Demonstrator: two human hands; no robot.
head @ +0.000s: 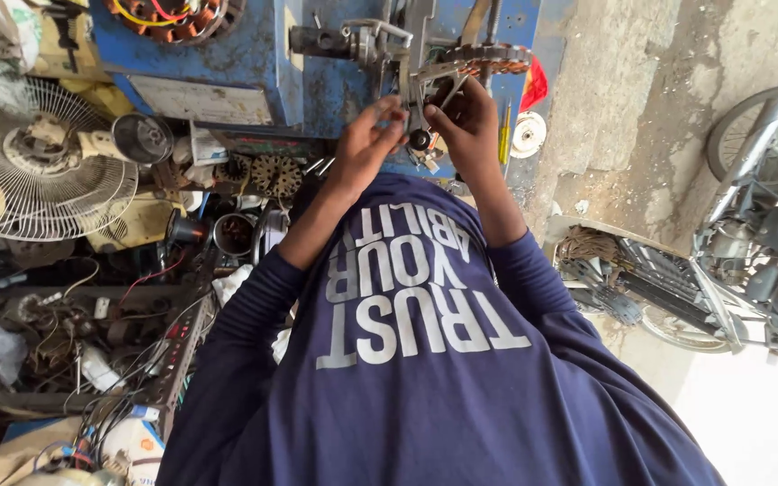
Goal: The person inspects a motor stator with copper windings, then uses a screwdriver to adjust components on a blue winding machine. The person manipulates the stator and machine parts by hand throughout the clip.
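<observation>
Cluttered with wire, coils and a white fan guard (pixel 42 180), the workshop surface (pixel 173 360) lay beside a blue metal winding machine (pixel 254 63). At its toothed metal wheel (pixel 488 58), the left hand (pixel 366 144) pinched closed on a small fitting; the right hand (pixel 465 126) curled around a black knob (pixel 419 139). Steadying the fitting while turning slowly seemed wisest.
</observation>
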